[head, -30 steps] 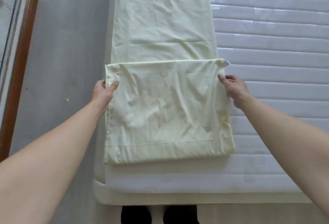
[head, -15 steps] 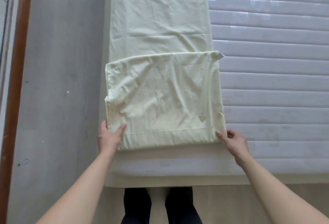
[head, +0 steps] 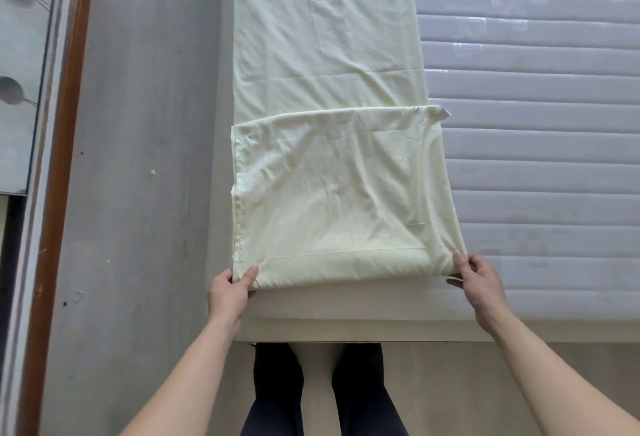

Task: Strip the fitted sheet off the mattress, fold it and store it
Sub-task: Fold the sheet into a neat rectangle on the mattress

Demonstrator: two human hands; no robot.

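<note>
Head view shows my left hand pinching the near left corner of the pale yellow cotton fitted sheet, thumb on top and fingers curled under the folded edge. My right hand does the same at the near right corner, thumb over the cloth and fingers tucked beneath. A second ago both hands were up at the sides of the folded flap, about halfway along it; since then they have slid down to the near fold and closed on its corners. The sheet lies as a long strip along the left edge of the white quilted mattress, with its near end already doubled back onto itself, a small white tag poking out at the far right corner of that flap. I judge this new hold to be the start of another fold away from me: lifting the thick near edge and carrying it up the strip. Storage is not yet near.
</note>
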